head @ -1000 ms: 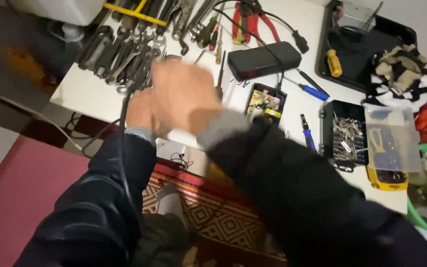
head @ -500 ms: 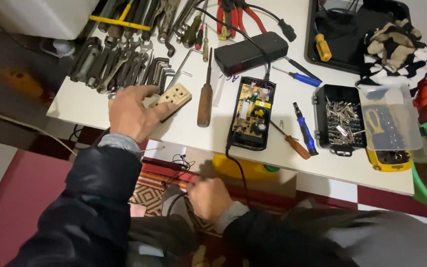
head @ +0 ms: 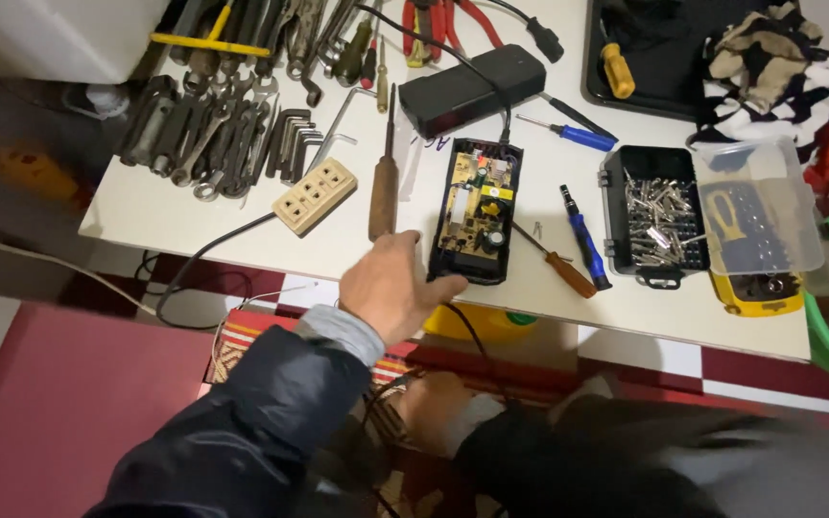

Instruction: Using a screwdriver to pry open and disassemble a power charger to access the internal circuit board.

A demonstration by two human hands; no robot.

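Observation:
An open black power adapter (head: 477,211) with its circuit board showing lies near the white table's (head: 194,211) front edge. My left hand (head: 390,285) rests at the adapter's near end, thumb against the case, fingers loose and holding nothing. A black cable (head: 462,331) runs from the adapter down over the table edge. My right hand (head: 431,411) is below the table edge, blurred, curled around that cable. A beige socket strip (head: 314,195) lies to the left of my left hand, and a brown-handled tool (head: 383,197) lies between it and the adapter.
Wrenches (head: 194,134) and hex keys (head: 290,139) fill the back left. The adapter's black lid (head: 472,88) lies behind it. Blue (head: 585,238) and orange-handled (head: 563,269) screwdrivers and a bit case (head: 659,216) with clear lid (head: 755,206) sit right. A patterned cloth (head: 769,67) is far right.
My left hand let go of the beige socket strip and moved right to the adapter's near end. My right hand dropped lower beneath the table edge.

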